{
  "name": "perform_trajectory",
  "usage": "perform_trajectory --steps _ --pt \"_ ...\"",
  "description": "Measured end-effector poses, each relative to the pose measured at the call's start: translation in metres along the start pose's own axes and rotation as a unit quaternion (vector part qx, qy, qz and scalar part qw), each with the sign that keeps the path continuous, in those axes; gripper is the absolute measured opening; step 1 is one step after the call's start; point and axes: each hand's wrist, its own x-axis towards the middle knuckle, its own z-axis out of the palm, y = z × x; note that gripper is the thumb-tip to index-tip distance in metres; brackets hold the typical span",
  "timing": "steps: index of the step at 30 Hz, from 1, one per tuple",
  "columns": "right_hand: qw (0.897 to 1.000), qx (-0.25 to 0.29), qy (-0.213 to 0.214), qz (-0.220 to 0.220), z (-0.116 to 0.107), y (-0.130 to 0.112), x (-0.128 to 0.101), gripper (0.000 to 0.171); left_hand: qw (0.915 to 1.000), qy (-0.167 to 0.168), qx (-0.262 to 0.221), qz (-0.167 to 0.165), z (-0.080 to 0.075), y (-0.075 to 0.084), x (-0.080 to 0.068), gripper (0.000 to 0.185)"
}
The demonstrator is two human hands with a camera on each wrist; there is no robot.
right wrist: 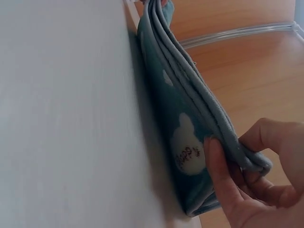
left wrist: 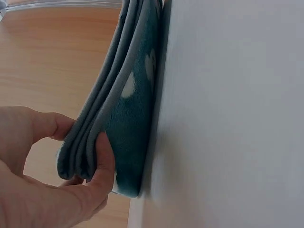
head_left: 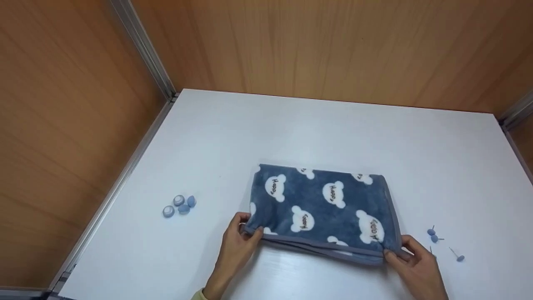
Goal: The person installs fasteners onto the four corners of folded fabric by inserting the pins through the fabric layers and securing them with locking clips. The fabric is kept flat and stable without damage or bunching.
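Folded towel (head_left: 322, 208) flat on white surface (head_left: 325, 129), near centre. Left hand (head_left: 237, 241) pinches near-left corner, right hand (head_left: 414, 260) near-right. Buttons (head_left: 180, 205) left, pins (head_left: 443, 243) right. Wood-panel walls (head_left: 316, 46) around.

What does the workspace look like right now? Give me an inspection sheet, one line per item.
Surface: white table, flat, bare across the back half.
Job's things: folded blue towel with white bear-head prints, lying in several layers near the front edge.
Clutter: four small round blue buttons left of the towel; a few blue push pins to its right.
Grippers: left hand pinches the towel's near left corner; right hand pinches the near right corner, thumb under the layers in the wrist view.
Cables: nothing seen.
Surroundings: wooden panel walls on three sides, with metal corner rails.
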Motion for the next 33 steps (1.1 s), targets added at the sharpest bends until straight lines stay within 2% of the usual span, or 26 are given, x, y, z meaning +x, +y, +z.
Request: perform_trajectory --steps 5,8,13,16,20,22,28,33 --pt "0.999 0.009 -0.004 0.038 -0.002 0.009 -0.004 0.037 0.998 -0.002 0.063 -0.001 -0.002 -0.003 -0.003 0.04" --pt "0.998 -0.005 -0.004 0.059 -0.002 0.012 -0.005 0.039 0.9929 0.002 0.116 0.025 -0.003 -0.005 -0.006 0.043" --pt "0.997 -0.042 -0.001 0.071 0.001 0.015 -0.005 0.042 0.9816 0.013 0.178 0.068 -0.002 -0.007 -0.008 0.051" --pt "0.995 -0.065 -0.002 0.074 0.002 0.016 -0.004 0.044 0.9712 0.022 0.227 0.069 0.0 -0.007 -0.01 0.058" --pt "0.991 -0.112 -0.005 0.066 0.002 0.015 -0.002 0.049 0.9518 0.042 0.298 0.06 0.002 -0.004 -0.01 0.067" --pt "0.989 -0.132 -0.008 0.061 0.002 0.015 0.0 0.052 0.9426 0.052 0.323 0.066 0.004 -0.002 -0.01 0.07" --pt "0.983 -0.174 -0.017 0.058 0.0 0.011 0.001 0.065 0.9166 0.08 0.37 0.127 0.012 0.002 -0.008 0.067" --pt "0.976 -0.214 -0.002 0.048 -0.006 0.008 0.0 0.076 0.9003 0.114 0.371 0.196 0.024 0.008 -0.005 0.045"
